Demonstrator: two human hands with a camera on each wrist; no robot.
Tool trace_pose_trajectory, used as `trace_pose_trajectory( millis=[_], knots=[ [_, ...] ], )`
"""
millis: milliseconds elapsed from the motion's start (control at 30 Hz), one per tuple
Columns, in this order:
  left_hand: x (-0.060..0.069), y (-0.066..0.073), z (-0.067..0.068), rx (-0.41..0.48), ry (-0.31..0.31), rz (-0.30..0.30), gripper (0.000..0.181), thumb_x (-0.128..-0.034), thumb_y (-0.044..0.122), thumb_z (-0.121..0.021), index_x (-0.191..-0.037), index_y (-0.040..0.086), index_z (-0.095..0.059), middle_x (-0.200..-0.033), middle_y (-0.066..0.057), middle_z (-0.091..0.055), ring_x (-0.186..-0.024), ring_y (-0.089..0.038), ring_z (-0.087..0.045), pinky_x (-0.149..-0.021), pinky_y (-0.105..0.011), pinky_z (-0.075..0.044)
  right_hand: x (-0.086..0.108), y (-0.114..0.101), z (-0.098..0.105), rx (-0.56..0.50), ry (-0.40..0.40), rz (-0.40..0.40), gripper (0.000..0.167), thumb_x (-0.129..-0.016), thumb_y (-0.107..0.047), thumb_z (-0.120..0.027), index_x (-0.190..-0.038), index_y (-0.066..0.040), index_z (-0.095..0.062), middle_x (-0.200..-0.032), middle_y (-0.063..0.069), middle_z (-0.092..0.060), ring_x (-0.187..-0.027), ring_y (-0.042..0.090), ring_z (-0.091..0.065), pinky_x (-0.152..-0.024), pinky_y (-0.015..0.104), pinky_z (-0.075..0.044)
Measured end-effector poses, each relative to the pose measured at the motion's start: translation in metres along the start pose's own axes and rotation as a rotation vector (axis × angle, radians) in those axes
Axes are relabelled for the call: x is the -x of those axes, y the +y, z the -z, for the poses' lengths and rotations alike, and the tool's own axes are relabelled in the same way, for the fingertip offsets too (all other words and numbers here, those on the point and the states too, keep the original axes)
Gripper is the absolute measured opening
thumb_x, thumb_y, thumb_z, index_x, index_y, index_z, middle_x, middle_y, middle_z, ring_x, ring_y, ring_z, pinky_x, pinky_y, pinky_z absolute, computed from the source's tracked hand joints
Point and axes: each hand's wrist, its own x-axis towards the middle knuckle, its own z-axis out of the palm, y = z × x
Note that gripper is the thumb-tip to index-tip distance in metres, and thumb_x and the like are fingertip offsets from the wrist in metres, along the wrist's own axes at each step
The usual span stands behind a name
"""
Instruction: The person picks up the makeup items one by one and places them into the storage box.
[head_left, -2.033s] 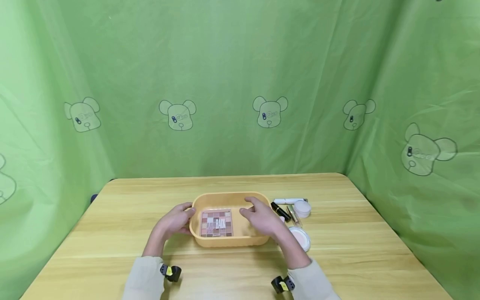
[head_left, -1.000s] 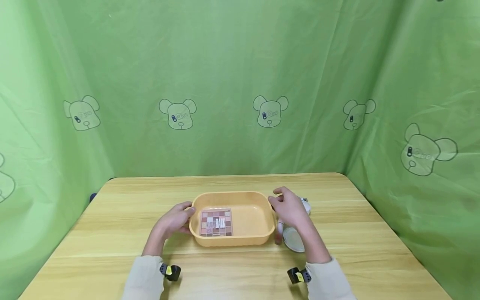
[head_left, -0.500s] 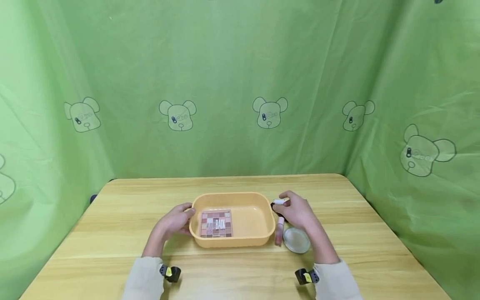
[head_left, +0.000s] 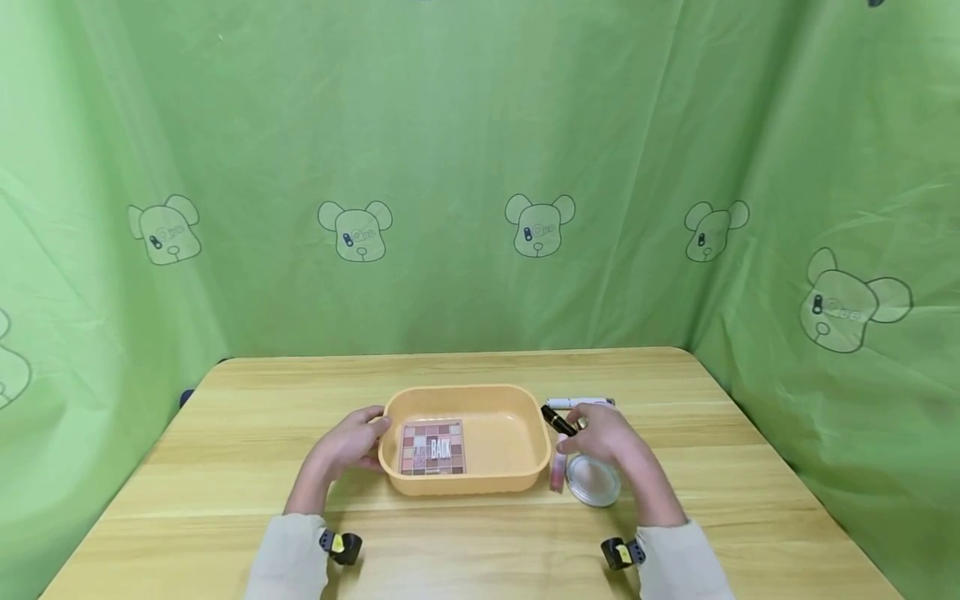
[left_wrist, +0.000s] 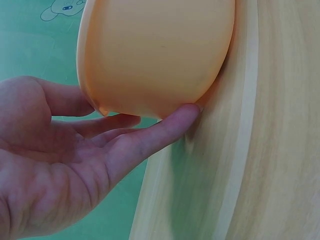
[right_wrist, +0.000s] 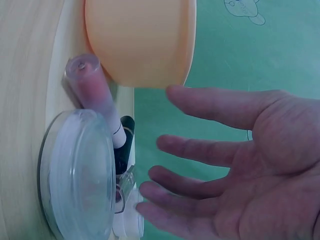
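Observation:
A yellow-orange plastic basin (head_left: 468,483) stands mid-table, with an eyeshadow palette (head_left: 432,447) lying flat in its left half. My left hand (head_left: 348,440) grips the basin's left end, thumb at the rim and other fingers against the outer wall. To the right of the basin my right hand (head_left: 606,432) hovers over cosmetics, fingers spread and holding nothing. Nearest it are a pink lip gloss tube (head_left: 558,467), a round clear-lidded compact (head_left: 593,482) and a black tube (head_left: 557,419). Partly hidden by that hand lies a white pen-like tube (head_left: 566,403).
In the right wrist view a small white round jar (right_wrist: 127,222) and a clear-cased item (right_wrist: 125,189) sit behind the compact. The wooden table (head_left: 480,542) is enclosed by green curtains (head_left: 450,167) at the back and sides.
From over the basin's right half, my right hand has moved right to the cosmetics, then slightly nearer to me, baring the white tube. My left hand and the basin have stayed put.

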Motion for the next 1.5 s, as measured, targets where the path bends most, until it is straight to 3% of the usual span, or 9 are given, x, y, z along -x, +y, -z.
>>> trace_pose_trajectory(
  millis=[367,700,967,1100,1300,1500],
  knots=[
    [0.000,-0.001,0.000,-0.011,-0.004,-0.007,0.052,-0.1091,0.018,-0.039,-0.155,-0.005,-0.031,-0.133,-0.028,-0.059,-0.109,-0.033,-0.067,-0.080,-0.043,-0.065,-0.003,0.010,-0.001,0.034,-0.036,-0.042,0.046,-0.075,-0.014,-0.084,-0.111,0.005,-0.065,-0.106,0.020,-0.066,-0.096,0.034,-0.064,-0.084,0.052,-0.060],
    [-0.001,-0.002,-0.001,-0.004,0.005,-0.003,0.052,-0.1089,0.018,-0.039,-0.155,-0.004,-0.032,-0.134,-0.028,-0.059,-0.112,-0.036,-0.067,-0.080,-0.043,-0.065,-0.003,0.012,0.000,0.055,-0.092,-0.066,0.057,-0.071,-0.010,-0.087,-0.117,0.009,-0.060,-0.105,0.020,-0.065,-0.098,0.036,-0.064,-0.086,0.054,-0.060],
    [0.000,-0.001,-0.001,-0.013,0.007,-0.004,0.052,-0.1088,0.018,-0.039,-0.155,-0.005,-0.031,-0.135,-0.029,-0.058,-0.112,-0.035,-0.067,-0.080,-0.043,-0.065,-0.001,0.012,-0.003,0.031,-0.120,-0.091,0.053,-0.066,0.003,-0.082,-0.114,0.008,-0.060,-0.105,0.022,-0.060,-0.094,0.035,-0.061,-0.081,0.051,-0.062],
    [-0.001,-0.001,0.000,-0.011,0.001,-0.004,0.053,-0.1088,0.019,-0.039,-0.155,-0.005,-0.031,-0.134,-0.029,-0.058,-0.110,-0.034,-0.067,-0.080,-0.043,-0.065,0.000,0.014,-0.003,0.042,-0.117,-0.096,0.045,-0.064,0.004,-0.082,-0.105,0.004,-0.062,-0.107,0.024,-0.056,-0.095,0.037,-0.057,-0.081,0.051,-0.061],
    [0.000,-0.001,0.001,-0.013,0.000,-0.005,0.053,-0.1090,0.019,-0.039,-0.156,-0.005,-0.029,-0.134,-0.029,-0.058,-0.111,-0.035,-0.067,-0.080,-0.043,-0.065,-0.001,0.015,-0.005,0.035,-0.135,-0.104,0.030,-0.068,0.004,-0.080,-0.090,0.000,-0.060,-0.094,0.017,-0.059,-0.087,0.032,-0.059,-0.075,0.046,-0.060],
    [0.002,-0.001,0.001,-0.019,0.004,-0.002,0.054,-0.1091,0.019,-0.039,-0.156,-0.005,-0.029,-0.137,-0.030,-0.057,-0.111,-0.034,-0.067,-0.080,-0.042,-0.065,-0.001,0.015,-0.006,0.023,-0.147,-0.121,0.031,-0.071,0.002,-0.080,-0.093,0.002,-0.059,-0.094,0.018,-0.060,-0.086,0.032,-0.061,-0.075,0.047,-0.062]
  ],
)
